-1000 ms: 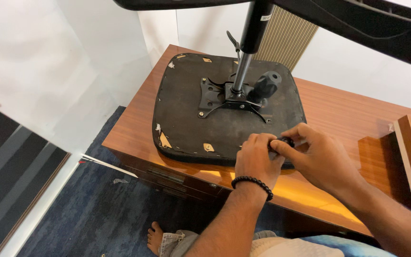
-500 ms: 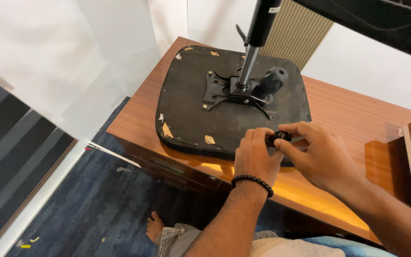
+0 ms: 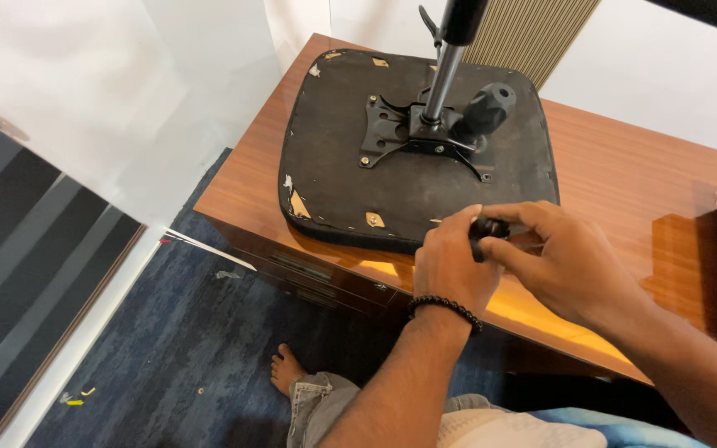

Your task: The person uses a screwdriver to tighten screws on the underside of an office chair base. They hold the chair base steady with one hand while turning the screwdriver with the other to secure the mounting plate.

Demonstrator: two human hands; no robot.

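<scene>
My bare foot (image 3: 288,370) rests on the dark blue carpet (image 3: 184,348) below me, toes toward the brown wooden desk (image 3: 624,166), and the frayed hem of my light grey shorts (image 3: 317,402) sits just above it. Small yellow scraps (image 3: 76,398) lie on the carpet near its left edge, where it meets a floor of grey and dark stripes (image 3: 26,249). A white wall (image 3: 126,91) rises to the left of the desk. Behind the desk's far edge stands a beige ribbed panel (image 3: 533,33). Shallow drawers with dark handles (image 3: 313,278) run along the desk's front, facing me.
</scene>
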